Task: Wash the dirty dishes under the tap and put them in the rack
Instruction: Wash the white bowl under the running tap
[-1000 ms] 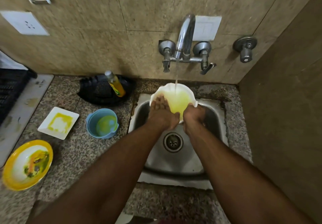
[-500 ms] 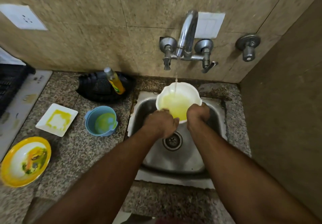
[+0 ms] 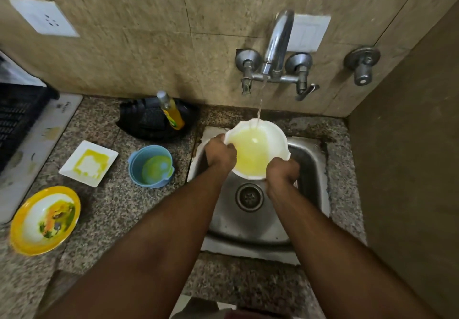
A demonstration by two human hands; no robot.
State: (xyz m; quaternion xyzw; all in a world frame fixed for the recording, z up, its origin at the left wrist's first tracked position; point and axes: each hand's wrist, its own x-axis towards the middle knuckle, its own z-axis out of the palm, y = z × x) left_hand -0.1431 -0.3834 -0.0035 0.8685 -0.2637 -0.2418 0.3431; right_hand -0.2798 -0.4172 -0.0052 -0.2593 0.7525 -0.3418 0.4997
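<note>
A white bowl (image 3: 255,148) with yellow liquid in it is held over the steel sink (image 3: 310,169), under a thin stream from the tap (image 3: 277,43). My left hand (image 3: 219,153) grips its left rim and my right hand (image 3: 282,173) grips its near right rim. On the counter to the left lie a white square plate (image 3: 88,163) smeared yellow, a blue cup (image 3: 151,166) with green residue, and a yellow-rimmed bowl (image 3: 44,219) with food scraps. A black rack (image 3: 17,117) shows at the far left edge.
A yellow soap bottle (image 3: 172,111) leans on a black dish (image 3: 149,120) by the wall. A white board (image 3: 34,149) lies under the rack. A second valve (image 3: 362,66) sticks out of the wall on the right, and a brown side wall (image 3: 409,169) closes off the right.
My left hand has slid from inside the bowl to its left rim. The bowl has turned more level and holds more water under the stream.
</note>
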